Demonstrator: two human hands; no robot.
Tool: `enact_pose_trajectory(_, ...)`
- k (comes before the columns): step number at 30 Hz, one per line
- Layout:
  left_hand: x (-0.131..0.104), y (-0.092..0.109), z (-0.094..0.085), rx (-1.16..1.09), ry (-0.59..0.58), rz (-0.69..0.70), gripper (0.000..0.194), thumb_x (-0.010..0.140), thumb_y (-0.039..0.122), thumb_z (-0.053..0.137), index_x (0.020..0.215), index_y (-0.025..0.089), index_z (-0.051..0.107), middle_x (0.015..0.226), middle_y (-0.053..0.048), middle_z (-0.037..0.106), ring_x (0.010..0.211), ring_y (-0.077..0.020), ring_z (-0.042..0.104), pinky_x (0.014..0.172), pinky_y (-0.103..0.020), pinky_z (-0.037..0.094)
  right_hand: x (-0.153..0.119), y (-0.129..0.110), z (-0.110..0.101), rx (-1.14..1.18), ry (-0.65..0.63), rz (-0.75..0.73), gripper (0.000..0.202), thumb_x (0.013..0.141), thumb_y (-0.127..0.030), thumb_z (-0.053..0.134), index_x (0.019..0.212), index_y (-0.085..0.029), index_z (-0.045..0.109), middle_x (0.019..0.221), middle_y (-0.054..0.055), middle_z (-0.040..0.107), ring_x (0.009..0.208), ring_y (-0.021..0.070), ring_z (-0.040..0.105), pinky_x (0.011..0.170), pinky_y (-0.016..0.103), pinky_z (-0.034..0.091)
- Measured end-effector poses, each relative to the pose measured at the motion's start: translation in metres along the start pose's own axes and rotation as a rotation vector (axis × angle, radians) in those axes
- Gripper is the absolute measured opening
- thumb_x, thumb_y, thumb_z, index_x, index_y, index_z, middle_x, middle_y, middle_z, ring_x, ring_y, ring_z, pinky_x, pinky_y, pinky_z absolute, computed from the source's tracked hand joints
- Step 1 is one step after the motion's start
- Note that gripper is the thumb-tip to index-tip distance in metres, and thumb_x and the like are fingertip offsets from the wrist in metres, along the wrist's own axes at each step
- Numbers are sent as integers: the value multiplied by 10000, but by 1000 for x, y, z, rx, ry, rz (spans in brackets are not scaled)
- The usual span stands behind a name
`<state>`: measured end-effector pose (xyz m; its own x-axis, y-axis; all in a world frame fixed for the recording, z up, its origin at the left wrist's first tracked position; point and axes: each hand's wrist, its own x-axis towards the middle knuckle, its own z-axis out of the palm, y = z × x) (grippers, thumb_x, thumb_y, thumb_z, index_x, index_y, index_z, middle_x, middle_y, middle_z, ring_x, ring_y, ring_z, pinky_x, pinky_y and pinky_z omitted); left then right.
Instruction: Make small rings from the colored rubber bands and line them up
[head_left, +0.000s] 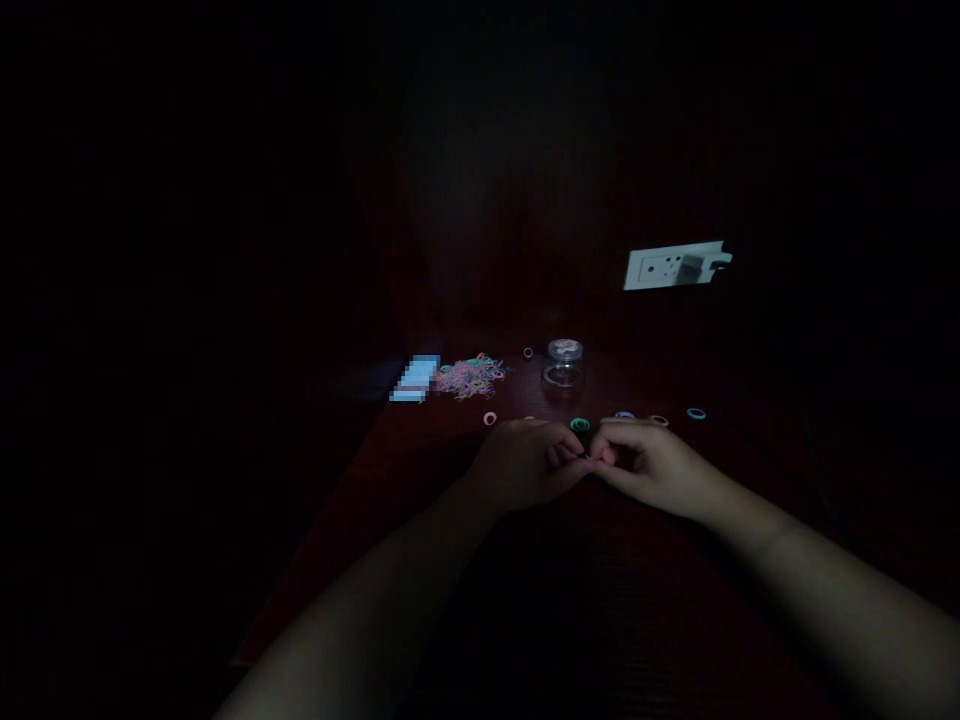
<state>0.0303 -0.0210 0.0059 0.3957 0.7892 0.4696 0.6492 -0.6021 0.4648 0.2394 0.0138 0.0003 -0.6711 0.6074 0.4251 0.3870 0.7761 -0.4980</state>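
Forearms (360, 590) lead to the left hand (525, 462) and right hand (660, 462), fingers (564, 434) pinching what seems a small band (587, 457) well inside the table's left edge (330, 525); a slipped grip could fling it.

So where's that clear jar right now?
In the head view, the jar stands just right of centre on the table, right of the pile of rings and beyond the left hand and right hand.

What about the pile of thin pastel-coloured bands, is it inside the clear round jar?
No, the pile lies on the dark red tabletop, left of the jar in view.
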Motion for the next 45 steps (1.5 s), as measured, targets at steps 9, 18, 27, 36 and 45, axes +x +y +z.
enact_pose_trajectory(9,-1,2,2,-41,-19,-2,240,782,439,712,835,208,667,757,31,719,644,-114,657,691,-271,512,1,2,1,-2,-60,6,131,855,-268,622,750,-195,590,696,-6,560,630,134,534,599,265,414)
enact_pose_trajectory(18,0,-4,3,-20,-45,6,109,824,333,643,832,231,682,724,48,712,651,-108,658,690,-264,511,0,0,2,6,-84,47,189,849,-285,631,707,-207,534,674,-20,549,611,129,515,583,260,401)
enact_pose_trajectory(27,0,-6,3,1,-1,43,132,846,306,603,803,218,691,708,37,710,630,-109,634,654,-256,482,1,-4,-2,-43,-19,1,80,821,-175,586,768,-203,533,737,-4,532,646,135,496,591,260,391)
enact_pose_trajectory(36,0,-7,3,24,-16,29,143,854,298,583,817,221,697,703,38,702,641,-112,634,664,-258,476,2,-9,-3,-61,-10,24,122,787,-129,572,748,-208,488,719,-10,526,615,124,483,566,248,377)
enact_pose_trajectory(45,0,-8,4,35,-18,30,147,852,290,570,815,221,695,705,35,707,643,-108,636,674,-264,495,2,-8,-3,-63,-8,44,122,785,-135,576,750,-210,485,703,-21,534,607,123,485,573,251,380)
